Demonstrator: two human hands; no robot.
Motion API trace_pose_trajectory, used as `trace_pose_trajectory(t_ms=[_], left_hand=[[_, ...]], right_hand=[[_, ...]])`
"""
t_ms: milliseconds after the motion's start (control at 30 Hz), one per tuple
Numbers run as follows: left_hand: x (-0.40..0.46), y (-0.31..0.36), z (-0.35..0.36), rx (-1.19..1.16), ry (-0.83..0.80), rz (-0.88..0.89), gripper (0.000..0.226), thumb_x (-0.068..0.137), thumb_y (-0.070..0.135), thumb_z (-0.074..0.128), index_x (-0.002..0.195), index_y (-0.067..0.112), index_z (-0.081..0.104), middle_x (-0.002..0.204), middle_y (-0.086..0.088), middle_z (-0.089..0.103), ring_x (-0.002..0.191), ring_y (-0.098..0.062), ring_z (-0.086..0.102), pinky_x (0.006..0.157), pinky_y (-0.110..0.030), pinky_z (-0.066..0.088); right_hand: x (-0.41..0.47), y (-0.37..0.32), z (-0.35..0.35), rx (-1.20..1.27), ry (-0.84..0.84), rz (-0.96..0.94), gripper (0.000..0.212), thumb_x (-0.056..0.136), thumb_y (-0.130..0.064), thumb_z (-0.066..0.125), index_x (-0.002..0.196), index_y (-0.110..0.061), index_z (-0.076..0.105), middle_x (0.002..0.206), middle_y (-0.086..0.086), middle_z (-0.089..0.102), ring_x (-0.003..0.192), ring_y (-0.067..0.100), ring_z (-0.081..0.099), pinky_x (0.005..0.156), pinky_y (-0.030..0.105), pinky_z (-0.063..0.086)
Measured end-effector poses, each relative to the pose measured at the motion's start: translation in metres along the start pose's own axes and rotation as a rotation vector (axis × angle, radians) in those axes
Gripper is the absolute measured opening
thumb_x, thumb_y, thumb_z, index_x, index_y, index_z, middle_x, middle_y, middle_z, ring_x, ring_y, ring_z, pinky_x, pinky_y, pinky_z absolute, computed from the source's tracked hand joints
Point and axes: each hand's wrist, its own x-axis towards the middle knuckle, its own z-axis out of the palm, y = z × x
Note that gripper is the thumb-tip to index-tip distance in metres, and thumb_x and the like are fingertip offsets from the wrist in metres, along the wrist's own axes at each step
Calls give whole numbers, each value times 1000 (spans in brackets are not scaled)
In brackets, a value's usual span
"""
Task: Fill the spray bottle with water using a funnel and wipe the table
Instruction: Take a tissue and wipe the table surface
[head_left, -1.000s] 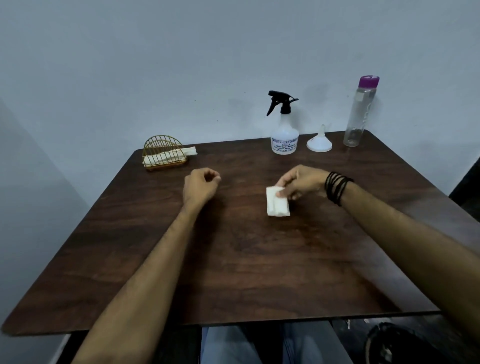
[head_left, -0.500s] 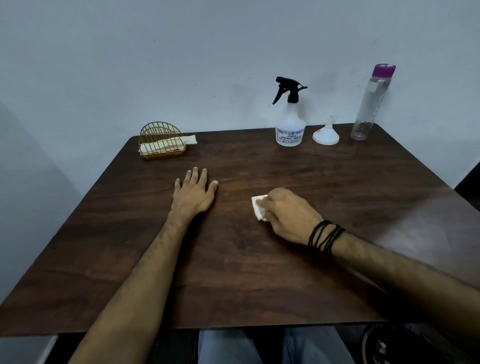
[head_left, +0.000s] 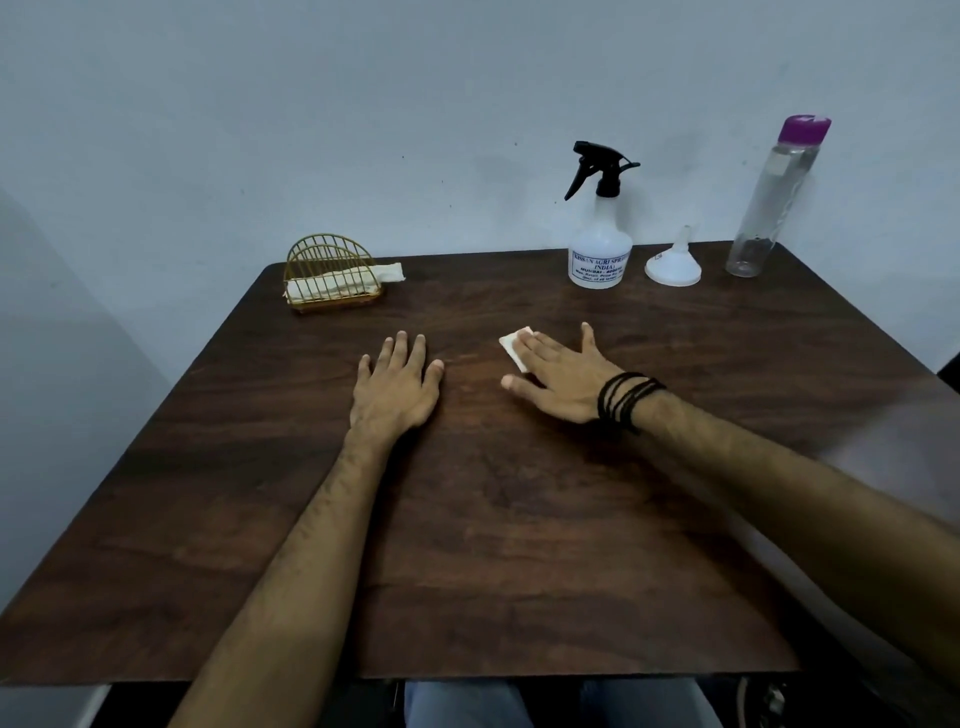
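Table (head_left: 519, 519): dark wood-grain top; set against a pale wall
Left hand (head_left: 397, 387): flat on the table, palm down, fingers straight and slightly spread; holds nothing
Right hand (head_left: 558, 382): flat, fingers straight, pressing on the tissue; thumb spread toward the left hand; black bands at the wrist
Tissue (head_left: 514, 345): white, folded; lies on the table under the right fingertips, one corner showing beyond them; near the table's middle
Spray bottle (head_left: 600, 244): upright at the far edge; translucent body, black trigger head fitted, printed label
Funnel (head_left: 672, 260): white; mouth down, spout up; between spray bottle and water bottle, touching neither
Water bottle (head_left: 774, 202): clear, tall, purple cap on; far right corner
Napkin holder (head_left: 330, 275): gold wire; far left; white napkins inside, well apart from the hands
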Motion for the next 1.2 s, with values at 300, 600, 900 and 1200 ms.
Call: trace_pose_trajectory(t_ms=[300,600,900,1200], left_hand=[[1,0,1,-6,3,7,61,107,48,16,162,22,8,170,-4,2,157,-20,-1,125,-49,1],[0,-2,0,-13,7,19,59,107,45,16,162,22,10,170,-4,3,157,-20,1,126,-49,2],[4,-3,3,-19,6,15,58,108,41,16,162,21,9,170,-3,2,157,-19,-1,125,-48,0],[4,-7,-1,-29,45,19,55,109,35,21,161,17,17,169,-2,11,156,-18,8,125,-45,7]], right_hand=[[-9,-41,14,3,27,-242,95,78,-77,-10,158,-26,-8,165,-10,-9,151,4,-7,114,63,-20],[51,-17,-5,22,-8,-44,88,89,-74,-2,158,-20,-5,167,-3,-9,152,8,-11,113,66,-17],[-15,-51,18,6,27,-376,89,83,-75,-6,157,-26,-12,164,-10,-16,150,2,-15,112,61,-24],[70,-23,-6,19,19,-153,96,79,-83,-7,158,-28,-4,166,-9,-6,152,5,-7,113,66,-17]])
